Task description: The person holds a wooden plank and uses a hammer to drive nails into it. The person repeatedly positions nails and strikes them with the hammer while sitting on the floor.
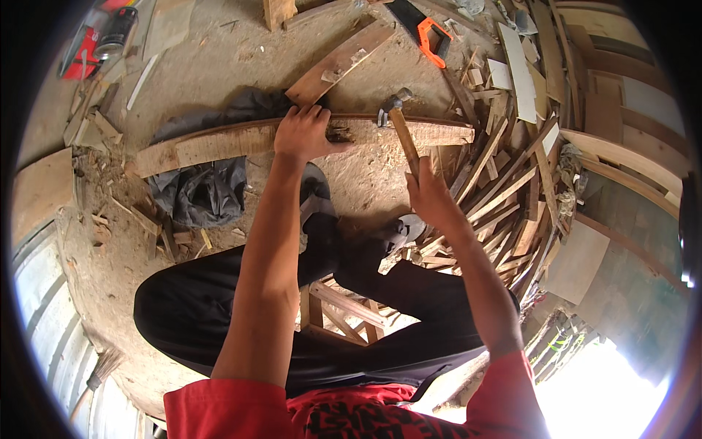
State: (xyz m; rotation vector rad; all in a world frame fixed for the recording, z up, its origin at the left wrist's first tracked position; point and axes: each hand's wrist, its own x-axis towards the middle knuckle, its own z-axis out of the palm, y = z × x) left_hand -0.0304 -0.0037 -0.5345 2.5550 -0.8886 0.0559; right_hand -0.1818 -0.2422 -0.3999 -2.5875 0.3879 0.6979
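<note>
A long wooden beam point(212, 146) lies crosswise in front of me, with a rough, dark notch-like spot just right of its middle. My left hand point(303, 133) grips the beam left of that spot, fingers curled over its far edge and thumb stretched to the right. Beyond those fingers, a shorter brown board point(344, 60) slants away, its near end close to the beam. My right hand point(431, 196) is closed round the wooden handle of a hammer point(404, 137). The hammer's metal head is over the right part of the beam; whether they touch I cannot tell.
An orange-handled handsaw point(433, 42) lies at the far right of centre. Scrap wood point(504, 197) is heaped along the right. Dark crumpled sheeting point(201, 194) lies under the beam at left. A small wooden stool point(344, 311) shows between my legs. A black can point(115, 33) is far left.
</note>
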